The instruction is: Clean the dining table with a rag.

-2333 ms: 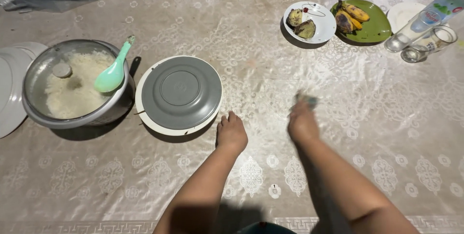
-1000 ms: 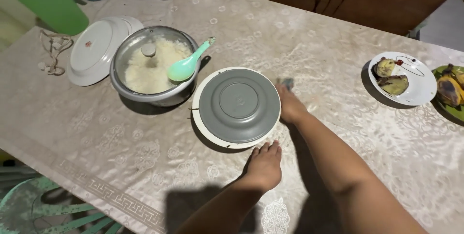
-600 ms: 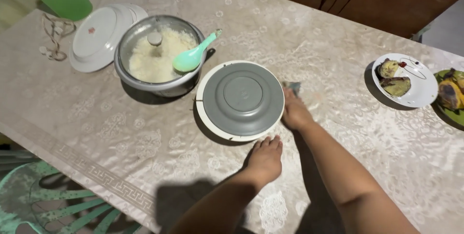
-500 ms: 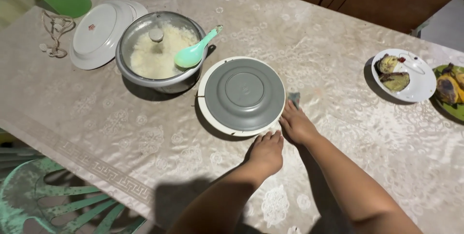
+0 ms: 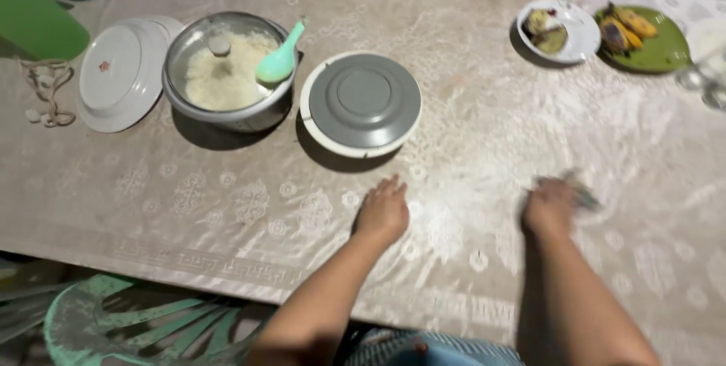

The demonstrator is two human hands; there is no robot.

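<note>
My left hand (image 5: 383,211) rests flat on the beige patterned tablecloth (image 5: 469,131), fingers slightly apart, holding nothing. My right hand (image 5: 550,203) is blurred and presses a small grey cloth (image 5: 582,193) against the tablecloth to the right. A grey upside-down plate on a white dish (image 5: 361,103) sits just beyond my left hand. Left of it stands a metal pot of white rice (image 5: 227,71) with a green spoon (image 5: 280,60) in it.
A white lid (image 5: 121,71) lies at the far left next to a green object (image 5: 34,14). A white plate of food (image 5: 558,29) and a green plate of fried pieces (image 5: 643,37) sit at the back right. A green chair (image 5: 144,324) stands below the table's front edge.
My right hand with the cloth has swept from beside the grey plate to the right across the tablecloth. My left hand stays planted. The view has shifted rightward.
</note>
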